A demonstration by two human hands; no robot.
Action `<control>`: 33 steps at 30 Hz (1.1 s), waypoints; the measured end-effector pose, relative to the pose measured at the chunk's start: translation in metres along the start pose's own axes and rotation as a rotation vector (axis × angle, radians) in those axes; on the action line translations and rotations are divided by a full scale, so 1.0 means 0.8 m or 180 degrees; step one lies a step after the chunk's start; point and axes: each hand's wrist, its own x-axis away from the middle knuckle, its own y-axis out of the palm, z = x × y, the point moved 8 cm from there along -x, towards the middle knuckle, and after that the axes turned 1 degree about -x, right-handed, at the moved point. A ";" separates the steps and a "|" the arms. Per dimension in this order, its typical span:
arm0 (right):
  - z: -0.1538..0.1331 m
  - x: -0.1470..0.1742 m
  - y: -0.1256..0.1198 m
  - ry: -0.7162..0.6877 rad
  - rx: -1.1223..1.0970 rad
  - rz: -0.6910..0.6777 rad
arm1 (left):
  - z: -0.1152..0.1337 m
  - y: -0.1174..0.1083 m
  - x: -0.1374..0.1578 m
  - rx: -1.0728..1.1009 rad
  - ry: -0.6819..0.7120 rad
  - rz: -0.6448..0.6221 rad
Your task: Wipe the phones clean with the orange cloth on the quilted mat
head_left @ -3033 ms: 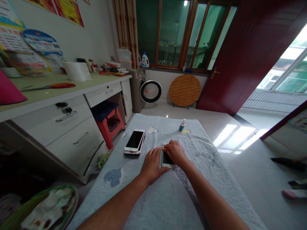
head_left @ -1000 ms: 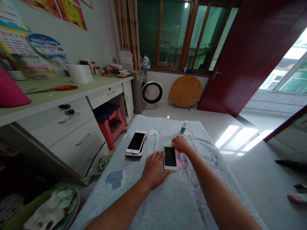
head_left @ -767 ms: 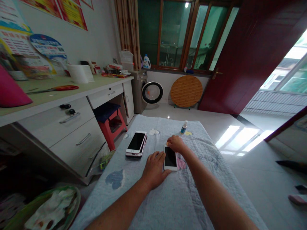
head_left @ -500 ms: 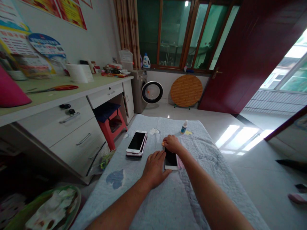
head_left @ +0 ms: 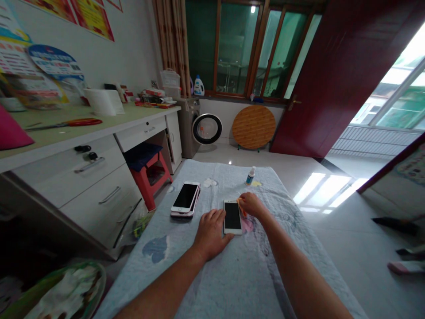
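A white smartphone (head_left: 233,217) with a dark screen lies flat on the cloth-covered table. My left hand (head_left: 210,234) braces it, fingers along its left edge and thumb at the bottom corner. Bunched in my right hand (head_left: 253,205) is a small orange cloth (head_left: 243,212), at the phone's upper right edge; the fingers are closed around it. To the left lies a stack of phones with a white phone (head_left: 186,197) on top. A small spray bottle (head_left: 250,176) stands upright beyond my right hand.
A pale blue quilted cloth (head_left: 212,283) covers the table. At left are a white desk (head_left: 96,177) with scissors (head_left: 73,124) and a paper roll (head_left: 99,102), a red stool (head_left: 151,177), and a waste bin (head_left: 102,279). A washing machine (head_left: 189,126) stands behind with its door open.
My right hand with the orange cloth has moved off the top of the screen to the phone's right edge. My left hand stays against the phone; the view has shifted slightly.
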 end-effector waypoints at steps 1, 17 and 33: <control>0.000 0.004 0.001 0.0021 -0.0040 0.0006 | 0.000 0.001 0.000 -0.0003 -0.0002 -0.0009; -0.023 0.112 0.003 -0.0135 -0.0622 -0.0190 | 0.001 0.001 -0.001 -0.0109 0.0031 0.0110; -0.055 0.154 -0.011 -0.1096 -0.0387 0.0207 | -0.008 0.002 -0.003 0.0313 0.0317 -0.0056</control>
